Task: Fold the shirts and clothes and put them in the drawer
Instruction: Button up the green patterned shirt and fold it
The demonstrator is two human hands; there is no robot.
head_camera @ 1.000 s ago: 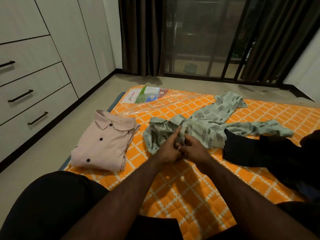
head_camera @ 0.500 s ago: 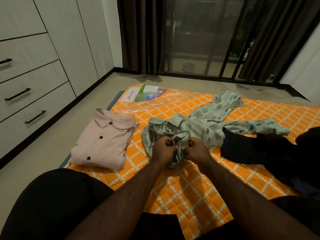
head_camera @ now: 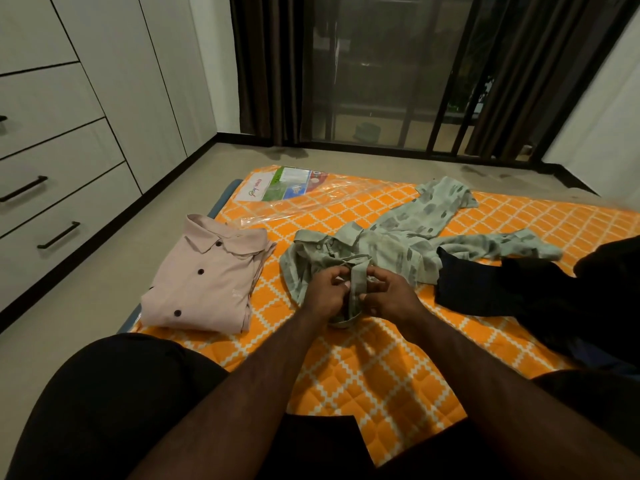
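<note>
Left hand (head_camera: 325, 295) and right hand (head_camera: 389, 296) both pinched the front placket of the green patterned shirt (head_camera: 391, 244), fingers curled round a strip of cloth between them. The shirt lay unfolded on the orange mattress (head_camera: 363, 368), spreading beyond the fingers. Folded pink shirt (head_camera: 207, 280) lay left of the left fingers; dark clothes (head_camera: 502, 296) right of the right fingers

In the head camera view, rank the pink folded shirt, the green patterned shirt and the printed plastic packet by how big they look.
1. green patterned shirt, spread widest
2. pink folded shirt
3. printed plastic packet, though it lies farthest from the camera, so it may only look smallest
</note>
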